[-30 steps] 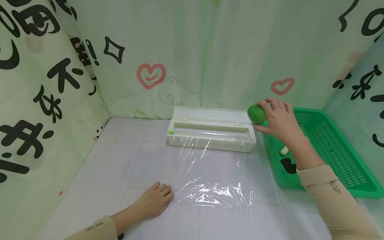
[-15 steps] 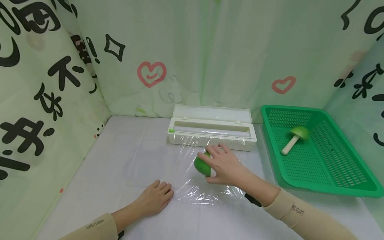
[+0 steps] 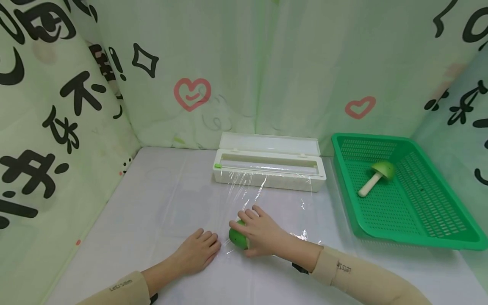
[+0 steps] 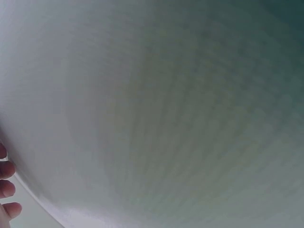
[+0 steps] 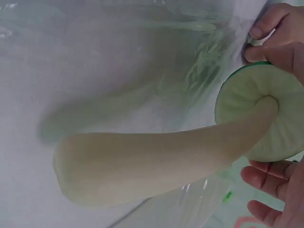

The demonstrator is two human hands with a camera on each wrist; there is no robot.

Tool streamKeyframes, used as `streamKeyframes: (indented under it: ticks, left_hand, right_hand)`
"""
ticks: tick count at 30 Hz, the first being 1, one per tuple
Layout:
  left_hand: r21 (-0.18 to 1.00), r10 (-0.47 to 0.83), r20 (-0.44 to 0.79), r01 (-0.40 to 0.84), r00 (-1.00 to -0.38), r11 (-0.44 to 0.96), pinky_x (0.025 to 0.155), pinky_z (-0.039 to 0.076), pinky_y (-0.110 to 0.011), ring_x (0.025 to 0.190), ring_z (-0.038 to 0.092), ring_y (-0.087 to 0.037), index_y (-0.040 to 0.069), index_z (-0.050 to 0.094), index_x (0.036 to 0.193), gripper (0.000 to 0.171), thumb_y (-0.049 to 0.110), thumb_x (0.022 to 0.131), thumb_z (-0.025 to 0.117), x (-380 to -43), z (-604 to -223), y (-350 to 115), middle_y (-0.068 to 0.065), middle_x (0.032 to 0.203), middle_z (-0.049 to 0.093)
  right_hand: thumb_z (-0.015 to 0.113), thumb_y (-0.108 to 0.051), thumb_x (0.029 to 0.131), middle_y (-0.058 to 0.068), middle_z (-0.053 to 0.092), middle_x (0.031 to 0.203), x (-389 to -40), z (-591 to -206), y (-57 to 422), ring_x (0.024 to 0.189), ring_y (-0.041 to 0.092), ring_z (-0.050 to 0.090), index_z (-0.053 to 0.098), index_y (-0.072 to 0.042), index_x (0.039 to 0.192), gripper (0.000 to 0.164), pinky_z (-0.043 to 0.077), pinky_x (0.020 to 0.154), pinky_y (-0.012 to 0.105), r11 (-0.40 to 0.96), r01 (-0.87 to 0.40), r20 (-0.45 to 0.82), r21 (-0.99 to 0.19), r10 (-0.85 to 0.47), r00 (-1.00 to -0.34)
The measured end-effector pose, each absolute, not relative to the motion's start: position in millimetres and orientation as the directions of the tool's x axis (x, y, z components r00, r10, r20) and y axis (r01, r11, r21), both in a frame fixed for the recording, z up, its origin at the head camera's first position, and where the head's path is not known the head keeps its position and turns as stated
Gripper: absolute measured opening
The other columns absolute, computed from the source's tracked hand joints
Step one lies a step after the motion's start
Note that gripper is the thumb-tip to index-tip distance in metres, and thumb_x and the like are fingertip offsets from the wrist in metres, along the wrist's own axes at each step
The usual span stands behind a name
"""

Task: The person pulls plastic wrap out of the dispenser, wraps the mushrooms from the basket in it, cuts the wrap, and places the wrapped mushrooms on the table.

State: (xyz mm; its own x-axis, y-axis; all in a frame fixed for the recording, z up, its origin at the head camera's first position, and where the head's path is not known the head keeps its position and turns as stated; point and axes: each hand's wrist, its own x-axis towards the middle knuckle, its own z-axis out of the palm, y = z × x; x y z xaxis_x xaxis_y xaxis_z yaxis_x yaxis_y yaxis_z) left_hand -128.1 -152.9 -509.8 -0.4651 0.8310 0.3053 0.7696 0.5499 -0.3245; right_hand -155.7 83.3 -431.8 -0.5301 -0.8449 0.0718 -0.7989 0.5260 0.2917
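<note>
My right hand (image 3: 263,235) holds a mushroom (image 5: 156,161) by its green cap (image 3: 238,235), thumb on one side and fingers on the other. In the right wrist view its long pale stem extends free of the hand, over the plastic film and a shadow. The clear film (image 3: 248,199) lies pulled out across the table from a white cling film box (image 3: 270,180). At the film's left edge my left hand (image 3: 196,253) rests palm down on the table, close to the mushroom cap. Only a few fingertips (image 4: 7,188) show in the left wrist view.
A green plastic basket (image 3: 444,243) stands on the right, with a second green-capped mushroom (image 3: 381,171) inside. The box's lid (image 3: 270,142) is raised at the back. Behind the white-covered table (image 3: 171,186) hang printed pale green curtains (image 3: 297,63).
My right hand has carried the mushroom from above the basket's left side, leftward and toward me, onto the area of the film beside my left hand. The left hand stays in place.
</note>
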Motion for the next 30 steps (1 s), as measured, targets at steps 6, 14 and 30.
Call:
streamKeyframes:
  ticks: [6,14,30]
  left_hand:
    - [-0.316,0.828,0.294,0.769,-0.477,0.556,0.071,0.037,-0.029,0.079,0.047,-0.015,0.015,0.056,0.095,0.030,0.030,0.097,0.030,-127,-510,-153,0.001,0.092,0.052]
    - [-0.306,0.820,0.289,0.764,-0.494,0.568,0.072,0.037,-0.030,0.080,0.046,-0.015,0.015,0.056,0.095,0.036,0.029,0.098,0.023,-127,-510,-153,0.001,0.092,0.052]
    - [-0.318,0.816,0.275,0.753,-0.508,0.576,0.072,0.038,-0.030,0.080,0.045,-0.015,0.015,0.055,0.095,0.024,0.031,0.095,0.038,-126,-507,-152,0.001,0.091,0.051]
  right_hand:
    - [0.063,-0.060,0.066,0.000,0.050,0.105,-156,-441,83,0.092,0.017,0.051,0.044,-0.024,0.121,0.069,0.037,0.088,0.038,0.544,-0.793,0.016,0.276,-0.827,-0.562]
    - [0.062,-0.058,0.069,0.001,0.048,0.116,-157,-446,86,0.100,0.019,0.049,0.042,-0.024,0.127,0.070,0.035,0.093,0.042,0.592,-0.784,-0.022,0.186,-0.795,-0.606]
    - [0.063,-0.062,0.070,0.004,0.048,0.125,-152,-439,112,0.108,0.021,0.048,0.039,-0.026,0.134,0.077,0.035,0.093,0.044,0.594,-0.790,0.037,0.150,-0.802,-0.596]
